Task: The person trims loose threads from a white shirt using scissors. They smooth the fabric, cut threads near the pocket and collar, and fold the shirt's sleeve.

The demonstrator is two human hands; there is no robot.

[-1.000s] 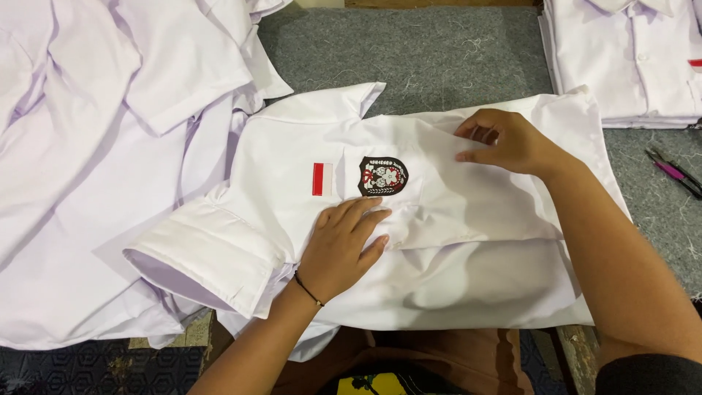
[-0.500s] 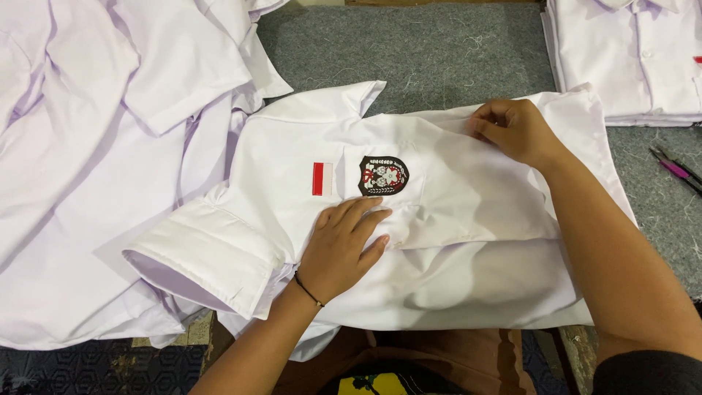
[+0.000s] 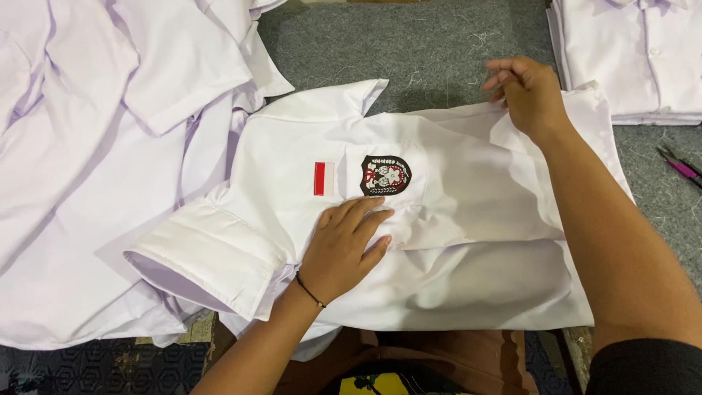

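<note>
Under the flat, open left hand (image 3: 347,249) lies the white shirt (image 3: 453,219), its far edge pinched by the right hand (image 3: 530,95).

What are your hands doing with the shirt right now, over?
Left hand flat on shirt, below the badge. Right hand pinching the shirt's far edge. Loose shirts piled left, folded stack far right, nothing blocking.

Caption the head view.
Left hand flat on a white shirt, right hand at its far edge.

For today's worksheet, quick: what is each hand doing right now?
Left hand: open, flat on the white shirt.
Right hand: pinching the shirt's far edge.
</note>
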